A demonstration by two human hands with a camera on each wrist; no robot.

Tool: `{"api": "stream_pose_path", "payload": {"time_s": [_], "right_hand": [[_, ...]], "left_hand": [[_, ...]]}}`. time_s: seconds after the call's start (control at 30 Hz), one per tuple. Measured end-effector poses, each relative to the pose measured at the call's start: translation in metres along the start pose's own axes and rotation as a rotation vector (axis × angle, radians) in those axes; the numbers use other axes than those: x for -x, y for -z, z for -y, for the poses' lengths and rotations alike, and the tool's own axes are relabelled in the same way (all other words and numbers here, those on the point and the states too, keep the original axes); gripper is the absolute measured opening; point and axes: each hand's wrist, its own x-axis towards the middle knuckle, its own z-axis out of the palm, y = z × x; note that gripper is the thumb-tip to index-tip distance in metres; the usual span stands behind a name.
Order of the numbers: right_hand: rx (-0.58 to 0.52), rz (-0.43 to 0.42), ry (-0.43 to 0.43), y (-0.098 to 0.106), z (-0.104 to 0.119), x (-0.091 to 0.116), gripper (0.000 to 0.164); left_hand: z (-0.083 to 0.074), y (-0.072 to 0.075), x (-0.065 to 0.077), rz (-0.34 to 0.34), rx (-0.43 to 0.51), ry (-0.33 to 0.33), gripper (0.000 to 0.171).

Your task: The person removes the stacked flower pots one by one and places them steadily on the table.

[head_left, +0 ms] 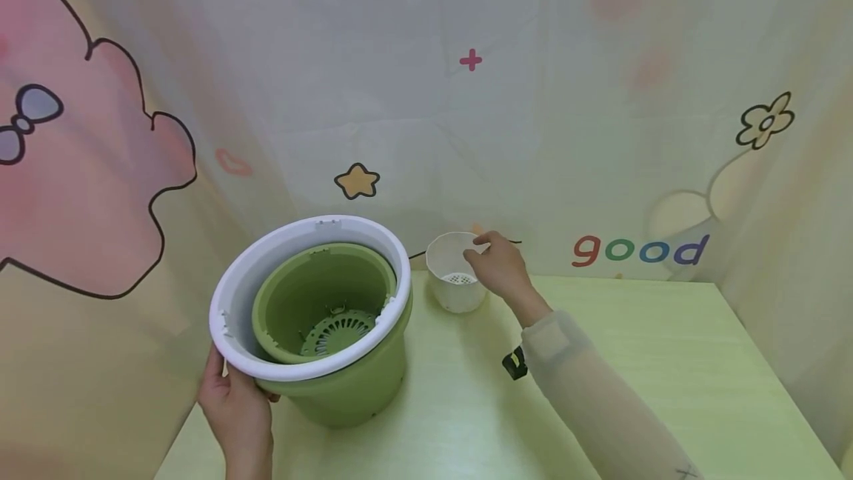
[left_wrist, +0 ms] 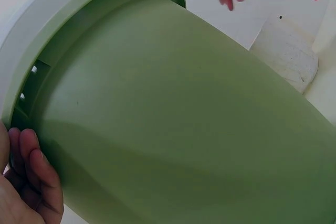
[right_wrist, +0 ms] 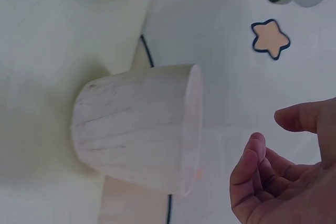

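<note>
From my head, my left hand [head_left: 236, 410] grips the big green pot [head_left: 320, 321] under its white rim, tilted, mouth toward me; rigid plastic, probably light.

At my left wrist, fingers [left_wrist: 37, 169] curl against its wall.

At my right wrist, loose fingers [right_wrist: 252, 174] hover beside the upright white cup [right_wrist: 139, 132] on the worktop [right_wrist: 47, 51].

Pale green table [head_left: 633, 361]: green pot [head_left: 346, 384], small white cup [head_left: 455, 272] on it.
</note>
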Motion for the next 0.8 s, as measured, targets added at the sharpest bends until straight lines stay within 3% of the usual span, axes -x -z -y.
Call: {"api": "stream_pose_path", "payload": {"time_s": [0.37, 0.8], "right_hand": [[0.034, 0.082, 0.165, 0.013, 0.056, 0.027, 0.042], [0.011, 0.147, 0.295, 0.014, 0.096, 0.050, 0.039]], "left_hand": [[0.000, -0.003, -0.003, 0.014, -0.001, -0.008, 0.037], [0.002, 0.000, -0.002, 0.006, -0.014, 0.025, 0.042]]}}
